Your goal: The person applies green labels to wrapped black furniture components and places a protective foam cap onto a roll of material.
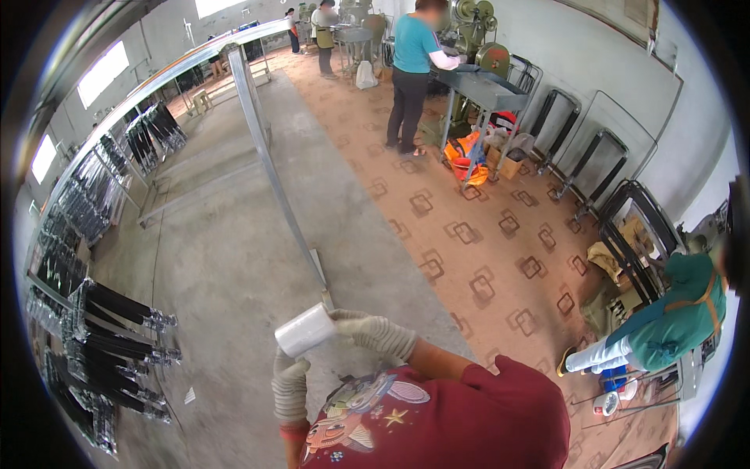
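Note:
A roll of clear stretch film [305, 330] is held up between my hands, tilted, its right end a little higher. My left hand [290, 384], in a striped knitted glove, grips it from below at the left end. My right hand [376, 333], gloved alike, closes on the right end, its fingers partly hidden behind the roll. The core inside the roll cannot be seen.
To the left, a long metal rack [262, 148] carries bundles of black film-wrapped parts [117, 336]. One person in teal [415, 47] works at a machine ahead; another in green [680, 313] stands at right. Black frames [555, 117] lean on the wall.

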The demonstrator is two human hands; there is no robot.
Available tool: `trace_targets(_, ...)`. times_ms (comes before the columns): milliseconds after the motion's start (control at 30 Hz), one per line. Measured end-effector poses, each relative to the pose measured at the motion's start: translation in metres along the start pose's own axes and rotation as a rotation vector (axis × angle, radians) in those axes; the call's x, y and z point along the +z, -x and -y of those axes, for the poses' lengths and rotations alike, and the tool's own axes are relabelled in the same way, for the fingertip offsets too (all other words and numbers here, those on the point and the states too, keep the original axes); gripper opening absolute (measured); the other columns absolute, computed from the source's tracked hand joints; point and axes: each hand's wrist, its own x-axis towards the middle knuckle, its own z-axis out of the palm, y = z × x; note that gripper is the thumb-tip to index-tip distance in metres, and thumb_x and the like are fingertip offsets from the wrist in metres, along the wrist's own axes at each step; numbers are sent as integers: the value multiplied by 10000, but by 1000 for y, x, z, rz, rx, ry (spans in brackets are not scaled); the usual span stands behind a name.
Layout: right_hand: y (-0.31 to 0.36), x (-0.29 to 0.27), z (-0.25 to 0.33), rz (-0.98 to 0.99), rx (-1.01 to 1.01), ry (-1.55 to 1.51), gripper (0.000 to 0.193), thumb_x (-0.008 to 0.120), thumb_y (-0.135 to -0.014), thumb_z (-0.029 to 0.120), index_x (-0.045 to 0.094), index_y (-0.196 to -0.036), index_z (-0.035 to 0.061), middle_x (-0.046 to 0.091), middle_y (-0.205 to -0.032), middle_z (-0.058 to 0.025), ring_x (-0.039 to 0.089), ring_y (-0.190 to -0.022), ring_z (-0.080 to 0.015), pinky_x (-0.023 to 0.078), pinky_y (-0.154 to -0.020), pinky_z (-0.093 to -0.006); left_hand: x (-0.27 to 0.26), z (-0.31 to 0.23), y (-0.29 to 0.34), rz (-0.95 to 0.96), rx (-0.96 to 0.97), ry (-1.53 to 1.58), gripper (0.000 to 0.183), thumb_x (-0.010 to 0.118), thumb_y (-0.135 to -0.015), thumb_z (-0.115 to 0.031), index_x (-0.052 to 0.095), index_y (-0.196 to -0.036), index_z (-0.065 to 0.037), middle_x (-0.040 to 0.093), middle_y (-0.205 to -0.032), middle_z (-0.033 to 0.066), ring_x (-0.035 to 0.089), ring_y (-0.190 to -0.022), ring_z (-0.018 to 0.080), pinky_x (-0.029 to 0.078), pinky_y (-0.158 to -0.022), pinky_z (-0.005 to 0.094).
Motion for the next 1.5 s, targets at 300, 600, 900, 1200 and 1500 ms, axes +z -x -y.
trace_targets(300, -33, -51, -21, -194, -228, 143, 438, 626, -799, 262, 520, -1173, 59, 568, -1003, -14, 512, -844, -84, 430, -737, -213, -13, 16, -51, 39, -197, -145, 412, 653, -721, -210, 574, -1083, -30, 568, -1089, 38, 481, -1040, 141, 315, -929, 268)
trace_targets(600, -87, -21, -27, -477, -188, 96, 385, 581, -830, 252, 529, -1156, 52, 575, -1051, -42, 547, -911, -116, 446, -794, -233, -69, 8, -99, 107, -108, -698, 370, 627, -796, -124, 521, -1150, -111, 570, -982, 70, 541, -787, 151, 471, -680, 292)
trace_targets(900, -127, 3, -30, -534, -180, -80, 431, 600, -809, 215, 487, -1194, 58, 554, -1102, -50, 520, -1009, -132, 455, -823, -267, -78, -18, -160, 213, -379, -136, 463, 690, -730, -271, 560, -1100, -25, 593, -987, 43, 544, -870, 124, 414, -790, 254)
trace_targets(1200, -123, -38, 30, -616, -274, 10, 427, 598, -811, 269, 511, -1185, 81, 561, -1084, -48, 548, -947, -130, 481, -750, -265, -38, 25, -226, 223, -538, -258, 462, 680, -734, -218, 542, -1111, 10, 605, -981, 64, 553, -907, 137, 440, -820, 279)
trace_targets(1500, -122, -183, 112, -460, -456, 49, 422, 546, -839, 277, 491, -1186, 41, 548, -1103, -58, 526, -982, -122, 458, -808, -306, 75, 77, -316, 477, 134, -1036, 371, 622, -756, -128, 560, -1112, -42, 598, -979, 27, 547, -873, 125, 442, -790, 259)
